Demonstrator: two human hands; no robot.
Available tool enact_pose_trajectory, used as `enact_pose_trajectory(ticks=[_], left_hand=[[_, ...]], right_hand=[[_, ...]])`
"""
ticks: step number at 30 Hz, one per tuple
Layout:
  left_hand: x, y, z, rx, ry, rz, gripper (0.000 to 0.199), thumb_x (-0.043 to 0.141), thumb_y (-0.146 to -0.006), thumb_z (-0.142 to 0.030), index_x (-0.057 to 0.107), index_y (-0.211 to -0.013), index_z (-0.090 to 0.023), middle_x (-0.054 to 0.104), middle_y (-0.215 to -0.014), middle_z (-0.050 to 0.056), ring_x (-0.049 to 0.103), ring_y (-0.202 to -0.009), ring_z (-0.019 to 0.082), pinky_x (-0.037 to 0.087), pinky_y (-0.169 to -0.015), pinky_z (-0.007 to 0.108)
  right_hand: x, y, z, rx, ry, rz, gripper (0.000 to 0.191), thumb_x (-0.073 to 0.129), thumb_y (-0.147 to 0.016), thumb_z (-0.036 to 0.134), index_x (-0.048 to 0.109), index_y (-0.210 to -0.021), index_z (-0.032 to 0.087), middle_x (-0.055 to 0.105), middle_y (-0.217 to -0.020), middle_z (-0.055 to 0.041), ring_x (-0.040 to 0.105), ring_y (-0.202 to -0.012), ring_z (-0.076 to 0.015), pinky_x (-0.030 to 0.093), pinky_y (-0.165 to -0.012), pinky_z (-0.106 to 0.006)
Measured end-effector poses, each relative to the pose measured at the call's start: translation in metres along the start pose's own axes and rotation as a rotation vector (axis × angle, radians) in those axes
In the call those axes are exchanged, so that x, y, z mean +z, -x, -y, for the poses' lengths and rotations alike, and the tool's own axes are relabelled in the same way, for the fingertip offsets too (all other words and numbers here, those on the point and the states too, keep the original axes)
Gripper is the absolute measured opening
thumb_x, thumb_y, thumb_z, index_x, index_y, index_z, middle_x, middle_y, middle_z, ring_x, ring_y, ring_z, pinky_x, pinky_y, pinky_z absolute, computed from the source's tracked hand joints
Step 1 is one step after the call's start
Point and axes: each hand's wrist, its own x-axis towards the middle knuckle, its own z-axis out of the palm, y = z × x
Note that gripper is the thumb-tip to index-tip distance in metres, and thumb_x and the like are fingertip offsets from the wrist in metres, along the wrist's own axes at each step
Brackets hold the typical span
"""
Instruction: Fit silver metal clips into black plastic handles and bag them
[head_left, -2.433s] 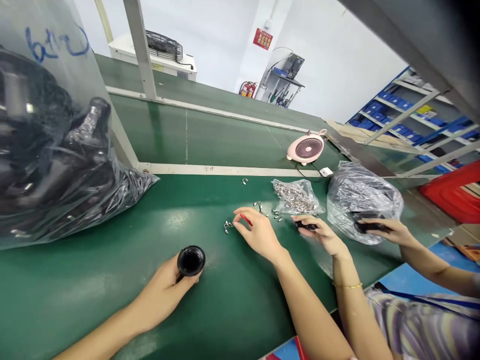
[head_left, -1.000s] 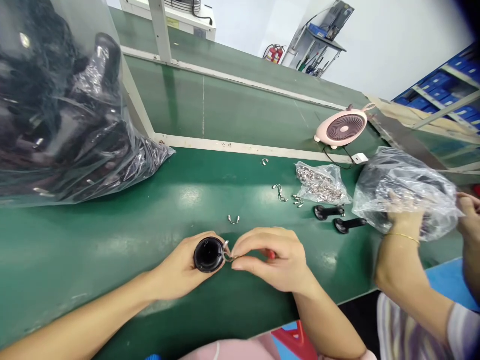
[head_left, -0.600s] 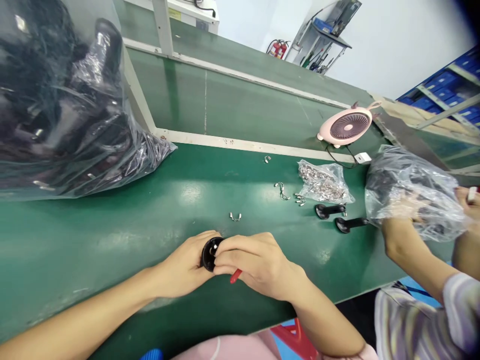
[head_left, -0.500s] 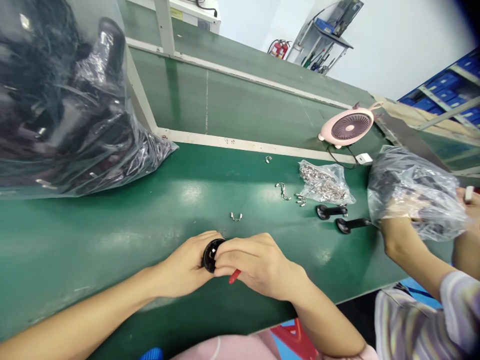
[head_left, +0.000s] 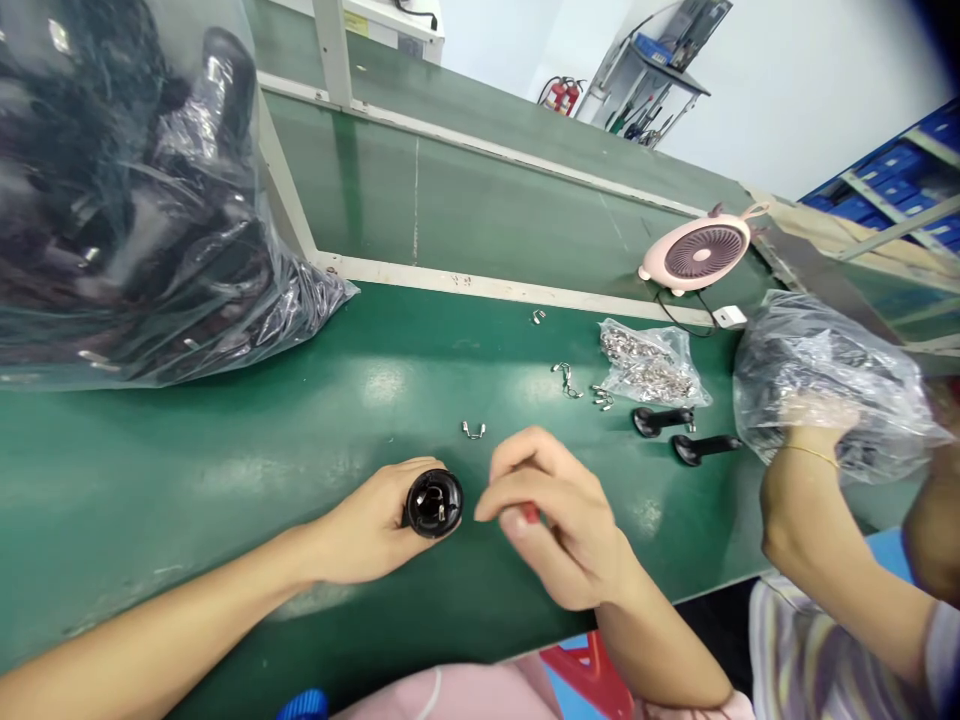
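Observation:
My left hand grips a black plastic cup-shaped socket, its open end facing up, with a small metal clip seated inside. A little to the right, my right hand is apart from the socket, its fingers curled around a small red-handled tool, which is mostly hidden. A bent metal clip lies on the green bench top just above my hands. Further clips lie beyond it, next to a clear bag of metal clips.
A co-worker's hand rests in a clear bag of black parts at right. Two black handled parts lie nearby. A large plastic bag of black parts fills the left. A pink fan stands beyond the bench's pale rail.
My right hand has moved off the socket to the right. The socket's open end now shows, with a metal clip inside. The co-worker's hand has shifted in the bag.

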Motion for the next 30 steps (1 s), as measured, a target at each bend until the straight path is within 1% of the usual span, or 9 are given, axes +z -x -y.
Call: enact_pose_trajectory(ticks=[3,5,6,7,9,12,20,24,30], left_hand=[[-0.001,0.0,-0.002,-0.025,-0.002,0.001,0.018,0.049,-0.085,-0.03,0.047,-0.073,-0.017,0.046,-0.07,-0.002,0.043,-0.063,0.011,0.038,-0.059,0.022],[-0.001,-0.001,-0.003,-0.025,-0.002,-0.001,0.019,0.048,-0.085,-0.03,0.045,-0.072,-0.017,0.045,-0.069,-0.003,0.041,-0.063,0.01,0.037,-0.058,0.022],[-0.001,-0.001,-0.003,-0.022,-0.004,-0.002,0.018,0.048,-0.085,-0.029,0.044,-0.071,-0.018,0.044,-0.069,-0.003,0.041,-0.062,0.01,0.036,-0.057,0.022],[-0.001,-0.001,-0.003,-0.019,-0.008,-0.004,0.018,0.048,-0.085,-0.029,0.043,-0.071,-0.018,0.044,-0.068,-0.003,0.041,-0.062,0.01,0.035,-0.057,0.021],[-0.001,-0.002,-0.003,-0.01,-0.015,0.0,0.019,0.047,-0.085,-0.028,0.043,-0.07,-0.018,0.043,-0.068,-0.003,0.041,-0.061,0.01,0.035,-0.056,0.021],[-0.002,-0.002,-0.003,0.006,-0.018,0.006,0.019,0.048,-0.085,-0.028,0.044,-0.07,-0.017,0.043,-0.069,-0.003,0.041,-0.06,0.01,0.034,-0.055,0.021],[-0.001,-0.001,0.002,0.069,-0.047,0.004,0.018,0.048,-0.085,-0.026,0.043,-0.069,-0.018,0.045,-0.069,-0.003,0.041,-0.059,0.009,0.034,-0.056,0.021],[-0.001,-0.001,0.001,0.069,-0.048,0.003,0.019,0.047,-0.085,-0.026,0.043,-0.069,-0.018,0.044,-0.069,-0.003,0.04,-0.059,0.009,0.034,-0.056,0.021],[-0.001,0.0,0.004,0.094,-0.089,0.026,0.021,0.044,-0.088,-0.029,0.042,-0.071,-0.018,0.044,-0.07,-0.002,0.042,-0.063,0.011,0.035,-0.06,0.023]], right_hand=[[-0.004,0.004,0.001,0.001,-0.044,-0.225,0.031,0.034,-0.095,0.03,0.063,-0.091,0.02,0.052,-0.086,-0.0079,0.056,-0.082,-0.0182,0.051,-0.068,-0.035],[-0.003,0.006,0.0,-0.047,-0.046,-0.324,0.034,0.033,-0.096,0.036,0.063,-0.092,0.021,0.053,-0.078,-0.0068,0.056,-0.075,-0.0185,0.05,-0.063,-0.035],[-0.002,0.006,0.0,-0.085,-0.046,-0.339,0.033,0.034,-0.096,0.036,0.063,-0.093,0.021,0.053,-0.073,-0.0058,0.055,-0.069,-0.0173,0.048,-0.058,-0.033],[0.0,0.006,-0.001,-0.127,-0.052,-0.333,0.03,0.037,-0.095,0.034,0.063,-0.093,0.02,0.053,-0.068,-0.0047,0.053,-0.063,-0.0158,0.046,-0.054,-0.032],[0.003,0.005,-0.001,-0.18,-0.061,-0.269,0.024,0.042,-0.094,0.029,0.063,-0.094,0.017,0.056,-0.066,-0.004,0.053,-0.058,-0.0138,0.045,-0.05,-0.029],[0.008,0.001,-0.001,-0.166,-0.036,-0.192,0.019,0.046,-0.093,0.026,0.062,-0.092,0.016,0.06,-0.066,-0.004,0.056,-0.058,-0.0129,0.046,-0.051,-0.027],[0.013,-0.002,-0.002,-0.16,0.05,-0.149,0.024,0.044,-0.094,0.03,0.06,-0.085,0.015,0.061,-0.064,-0.0046,0.056,-0.058,-0.0124,0.046,-0.053,-0.026],[0.014,-0.003,-0.003,-0.162,0.1,-0.149,0.024,0.044,-0.094,0.031,0.06,-0.083,0.015,0.062,-0.064,-0.0043,0.055,-0.058,-0.0122,0.046,-0.054,-0.027],[0.014,-0.007,-0.005,-0.102,0.109,-0.133,0.025,0.044,-0.094,0.029,0.059,-0.077,0.018,0.063,-0.063,-0.0015,0.054,-0.06,-0.0125,0.045,-0.059,-0.029]])
